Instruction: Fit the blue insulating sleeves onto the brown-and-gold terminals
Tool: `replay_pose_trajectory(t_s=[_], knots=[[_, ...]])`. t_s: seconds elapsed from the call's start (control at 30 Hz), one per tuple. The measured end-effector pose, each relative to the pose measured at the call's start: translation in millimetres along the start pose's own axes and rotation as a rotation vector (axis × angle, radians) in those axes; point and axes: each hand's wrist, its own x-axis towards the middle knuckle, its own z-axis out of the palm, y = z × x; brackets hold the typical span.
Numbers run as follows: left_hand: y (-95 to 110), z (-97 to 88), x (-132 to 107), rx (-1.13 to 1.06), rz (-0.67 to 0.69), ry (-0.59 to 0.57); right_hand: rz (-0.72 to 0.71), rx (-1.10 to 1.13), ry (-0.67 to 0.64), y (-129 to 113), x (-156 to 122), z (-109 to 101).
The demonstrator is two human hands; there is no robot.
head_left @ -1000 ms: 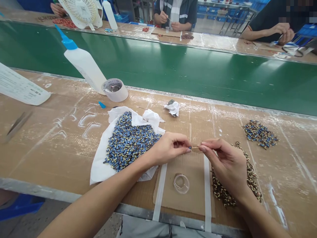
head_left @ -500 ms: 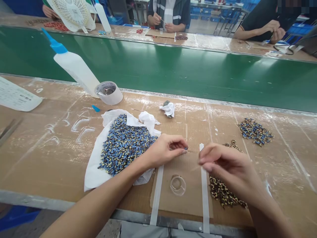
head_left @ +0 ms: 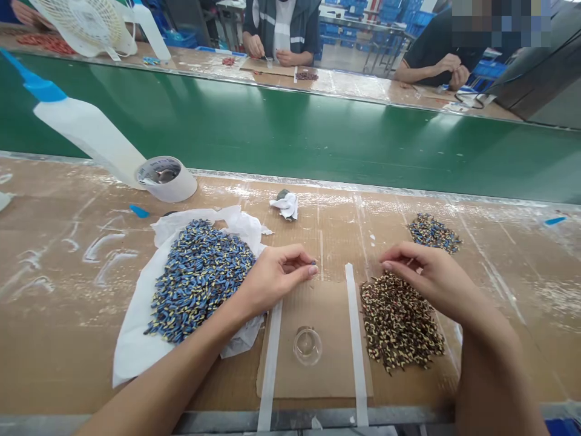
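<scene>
Head view: the left hand (head_left: 275,277) rests on the worktop (head_left: 59,284), its grip closed, thumb and forefinger pinching a small blue piece (head_left: 313,263) at the fingertips. At its 9 o'clock, touching the wrist, lies a heap of blue-and-yellow pieces (head_left: 200,278) on a white sheet (head_left: 134,351).

The right hand (head_left: 429,275) hovers over the 12 o'clock edge of a dark speckled pile (head_left: 399,321). Its grip is closed too, thumb and forefinger tip drawn together; whether anything sits between them cannot be told. The two hands are apart, with a white tape strip (head_left: 355,339) on the worktop between them.

Below the hands, at their 6 o'clock, a cardboard pad (head_left: 331,369) is taped down by that strip and a second strip (head_left: 271,351); a small clear cup (head_left: 307,346) stands upright on it.

At the right hand's 12 o'clock, near it, is a smaller blue heap (head_left: 433,233). A crumpled tissue (head_left: 285,204) lies at 12 o'clock from the left hand. Toward 10 o'clock a tape roll (head_left: 166,178) touches a tilted white squeeze bottle (head_left: 86,127) with a blue nozzle.

A green conveyor belt (head_left: 295,127) runs across at 12 o'clock; beyond it sit two other people, each with their hands together (head_left: 272,56) (head_left: 451,66), and a white fan (head_left: 79,24) stands at 10 o'clock.
</scene>
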Motion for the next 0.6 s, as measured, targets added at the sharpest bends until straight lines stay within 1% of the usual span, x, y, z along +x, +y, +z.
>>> replay_pose_trajectory(t_s=[0.07, 0.13, 0.27, 0.33, 0.47, 0.53, 0.6], knots=[[0, 0.7, 0, 0.031, 0.013, 0.006, 0.062, -0.101, -0.071, 17, 1, -6], [1, 1.2, 0, 0.068, 0.027, 0.012, 0.053, -0.156, -0.099, 22, 2, -2], [2, 1.1, 0, 0.141, 0.051, 0.022, -0.059, -0.202, -0.042, 11, 1, 8], [3, 1.0, 0, 0.161, 0.060, 0.026, -0.078, -0.206, -0.047, 7, 0, 9], [2, 1.5, -1, 0.171, 0.067, 0.018, -0.004, -0.211, -0.105, 4, -2, 11], [2, 1.9, -1, 0.171, 0.064, 0.009, 0.037, -0.232, -0.103, 3, -3, 16], [2, 2.0, -2, 0.178, 0.063, 0.004, 0.040, -0.264, -0.090, 3, -4, 20]])
